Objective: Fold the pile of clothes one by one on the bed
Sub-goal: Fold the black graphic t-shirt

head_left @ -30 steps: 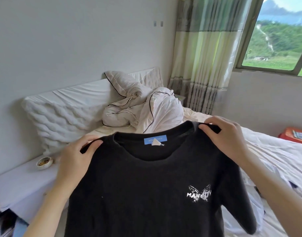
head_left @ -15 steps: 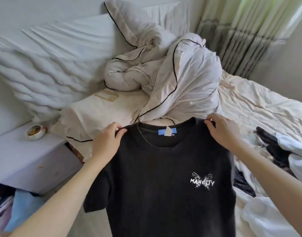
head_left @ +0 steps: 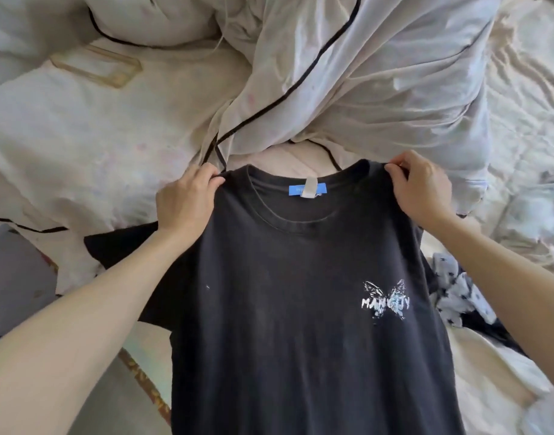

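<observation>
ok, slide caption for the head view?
Both hands hold a black T-shirt by its shoulders over the bed.

The person is lowering the black T-shirt (head_left: 300, 309) from in front of the window and wall down toward the bed (head_left: 81, 136). Both hands, left hand (head_left: 186, 199) and right hand (head_left: 421, 186), are coming down with its shoulders, now just before the crumpled white duvet (head_left: 363, 73). The left sleeve is now spreading out sideways.

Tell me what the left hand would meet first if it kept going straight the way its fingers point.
Probably the white duvet with black piping bunched just beyond the left hand, which pinches the black T-shirt at the shoulder. Depth is unclear from this one view.
</observation>
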